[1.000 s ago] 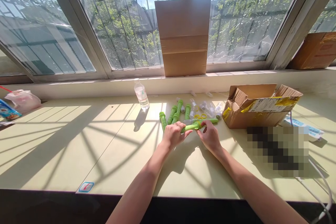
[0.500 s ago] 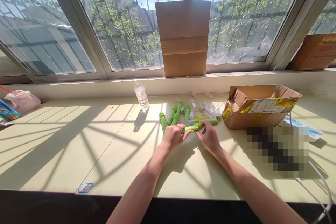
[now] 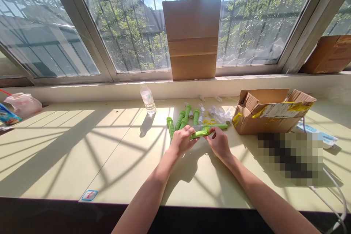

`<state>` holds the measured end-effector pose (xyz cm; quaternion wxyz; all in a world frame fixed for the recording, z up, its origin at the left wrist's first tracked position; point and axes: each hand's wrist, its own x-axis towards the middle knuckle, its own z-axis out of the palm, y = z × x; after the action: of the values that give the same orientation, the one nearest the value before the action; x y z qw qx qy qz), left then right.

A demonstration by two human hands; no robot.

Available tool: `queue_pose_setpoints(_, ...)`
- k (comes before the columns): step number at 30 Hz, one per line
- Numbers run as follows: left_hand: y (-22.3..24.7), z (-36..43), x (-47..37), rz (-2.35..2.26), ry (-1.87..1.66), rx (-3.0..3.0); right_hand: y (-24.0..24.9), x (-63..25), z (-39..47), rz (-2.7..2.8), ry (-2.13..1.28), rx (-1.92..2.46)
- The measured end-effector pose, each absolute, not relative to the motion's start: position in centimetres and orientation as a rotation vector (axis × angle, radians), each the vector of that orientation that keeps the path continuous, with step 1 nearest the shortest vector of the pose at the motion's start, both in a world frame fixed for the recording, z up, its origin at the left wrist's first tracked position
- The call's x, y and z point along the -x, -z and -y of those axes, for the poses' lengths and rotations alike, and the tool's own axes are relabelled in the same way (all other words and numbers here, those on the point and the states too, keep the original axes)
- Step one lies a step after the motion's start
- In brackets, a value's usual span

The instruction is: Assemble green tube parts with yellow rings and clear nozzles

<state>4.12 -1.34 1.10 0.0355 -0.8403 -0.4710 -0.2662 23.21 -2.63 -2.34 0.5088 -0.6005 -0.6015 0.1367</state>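
My left hand [image 3: 181,141] is closed round the left part of a green tube [image 3: 200,133], held low over the table in the head view. At the tube's right end is my right hand [image 3: 218,141], its thumb and fingers pinched together at the flanged end. Several green ribbed handles [image 3: 180,120] lie just beyond my left hand. Clear plastic parts [image 3: 218,114] and yellow rings [image 3: 212,121] are spread behind the held tube. Another long green piece [image 3: 221,126] lies just behind my right fingertips.
A clear bottle [image 3: 148,98] stands left of the green parts. An open cardboard box [image 3: 268,124] sits to the right, beside a power strip [image 3: 319,135] and white cables. A cardboard sheet [image 3: 193,44] leans on the window. A pink bag [image 3: 24,104] is at far left.
The held green tube shows more of its length between my hands, and its flanged end is a little further left. Both hands remain in nearly the same place.
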Motion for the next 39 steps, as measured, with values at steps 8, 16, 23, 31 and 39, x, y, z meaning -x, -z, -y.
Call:
queue_pose_setpoints(8,-0.61,0.94,-4.0,1.45,0.808,2.529,2.26,-23.14,2.7,1.469,-0.321,1.442)
queue_pose_setpoints(16,-0.63,0.96,-4.12,1.494,0.755,2.564,2.49,-23.31,2.62,1.501,-0.315,1.462)
queue_pose_setpoints(23,-0.71,0.98,-4.1,1.554,0.745,2.584,2.35,-23.22,2.69,1.507,-0.334,1.485)
queue_pose_setpoints(31,-1.16,1.22,-4.08,1.548,0.762,2.669,2.27,-23.21,2.75,1.483,-0.313,1.469)
queue_pose_setpoints(39,-1.0,1.45,-4.47,1.499,0.764,2.573,2.29,-23.29,2.61,1.468,-0.27,1.439)
